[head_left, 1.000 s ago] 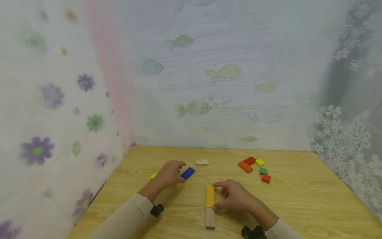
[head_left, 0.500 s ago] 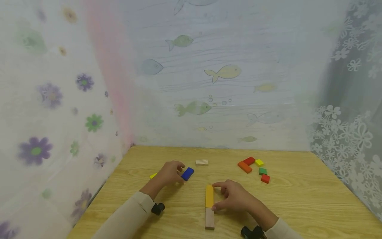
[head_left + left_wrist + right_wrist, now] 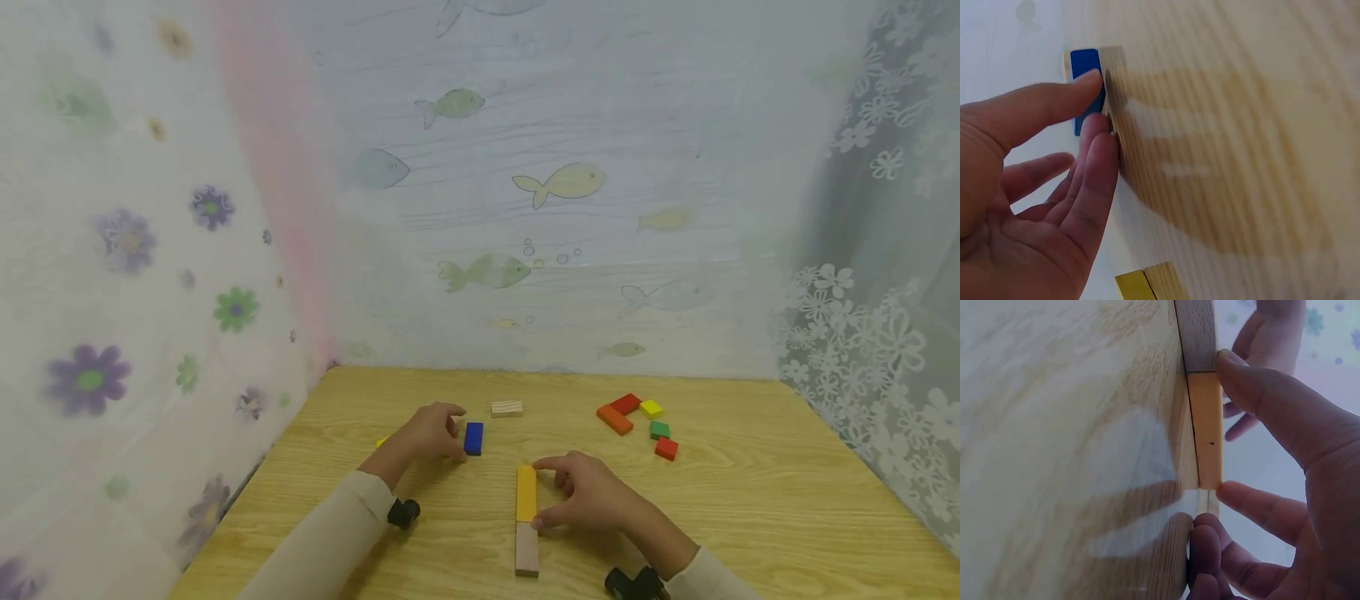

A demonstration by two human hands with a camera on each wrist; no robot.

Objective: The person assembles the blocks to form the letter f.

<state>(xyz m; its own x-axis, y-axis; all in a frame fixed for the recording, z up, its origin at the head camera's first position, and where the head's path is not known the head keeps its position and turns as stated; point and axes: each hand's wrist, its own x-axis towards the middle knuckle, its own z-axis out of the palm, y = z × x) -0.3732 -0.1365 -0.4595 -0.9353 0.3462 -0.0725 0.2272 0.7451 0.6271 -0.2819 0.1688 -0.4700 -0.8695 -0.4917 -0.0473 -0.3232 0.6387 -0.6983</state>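
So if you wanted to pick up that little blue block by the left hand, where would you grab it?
Probably across its two long sides, coming from above. The blue block lies flat on the table, so only its narrow edges offer a pinch. The left hand already touches one long side; the other looks free.

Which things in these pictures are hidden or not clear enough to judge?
- Yellow block behind the left hand: head view, hand covers most of it.
- Left hand's contact with the blue block: head view too small; left wrist view shows fingertips on it.
- Natural wood block: right wrist view, cut by the top edge.
- Striped block: head view, too small for its pattern.
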